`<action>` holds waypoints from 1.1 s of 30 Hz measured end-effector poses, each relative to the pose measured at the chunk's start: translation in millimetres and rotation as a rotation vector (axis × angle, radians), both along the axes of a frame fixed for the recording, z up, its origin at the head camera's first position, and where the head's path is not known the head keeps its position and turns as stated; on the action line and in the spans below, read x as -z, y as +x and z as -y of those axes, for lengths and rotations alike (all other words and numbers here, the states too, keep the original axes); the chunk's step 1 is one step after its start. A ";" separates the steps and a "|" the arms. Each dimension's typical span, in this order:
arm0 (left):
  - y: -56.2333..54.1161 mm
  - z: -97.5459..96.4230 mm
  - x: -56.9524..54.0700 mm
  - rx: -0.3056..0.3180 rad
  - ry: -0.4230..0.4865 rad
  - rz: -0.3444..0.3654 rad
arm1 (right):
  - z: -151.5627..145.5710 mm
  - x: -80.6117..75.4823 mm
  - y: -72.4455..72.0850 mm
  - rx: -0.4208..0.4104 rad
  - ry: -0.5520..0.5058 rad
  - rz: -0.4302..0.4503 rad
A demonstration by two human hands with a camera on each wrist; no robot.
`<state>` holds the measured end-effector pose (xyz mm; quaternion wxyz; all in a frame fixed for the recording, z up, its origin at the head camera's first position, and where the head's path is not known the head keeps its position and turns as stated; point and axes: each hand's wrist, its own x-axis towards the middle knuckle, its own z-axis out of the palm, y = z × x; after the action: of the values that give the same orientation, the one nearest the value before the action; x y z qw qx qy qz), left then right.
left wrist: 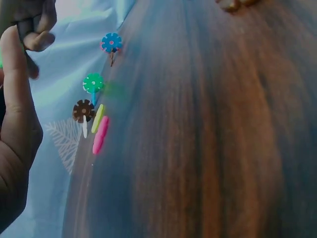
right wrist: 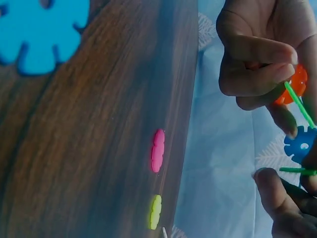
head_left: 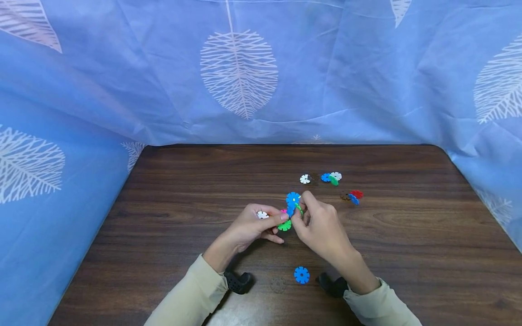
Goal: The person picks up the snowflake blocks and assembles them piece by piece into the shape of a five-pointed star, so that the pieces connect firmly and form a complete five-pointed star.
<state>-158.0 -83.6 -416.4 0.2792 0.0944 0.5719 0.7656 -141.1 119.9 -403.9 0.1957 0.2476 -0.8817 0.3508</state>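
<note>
- Blue leaf-patterned cloth [head_left: 163, 68], hanging along the far, left and right sides.
- Tabletop [head_left: 183, 190], dark woodgrain.
- Right hand [head_left: 324, 224], grip pinched on a green disc [head_left: 299, 208].
- Left hand [head_left: 254, 226], grip clamped on joined notched discs [head_left: 290, 210], between both hands.
- Blue-green-white cluster [head_left: 326, 177], far right.
- Red-blue-brown cluster [head_left: 356, 194], slightly nearer, farther right.
- Single blue disc [head_left: 302, 275], lying near, between the wrists.
</note>
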 end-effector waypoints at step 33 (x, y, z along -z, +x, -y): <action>-5.2 12.9 -4.4 -0.027 -0.097 -0.067 | -26.9 0.3 -16.4 -0.382 -0.483 0.569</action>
<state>-163.2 -96.5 -412.0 0.2539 0.0989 0.6187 0.7369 -157.5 146.8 -404.2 -0.0717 0.2470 -0.7313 0.6317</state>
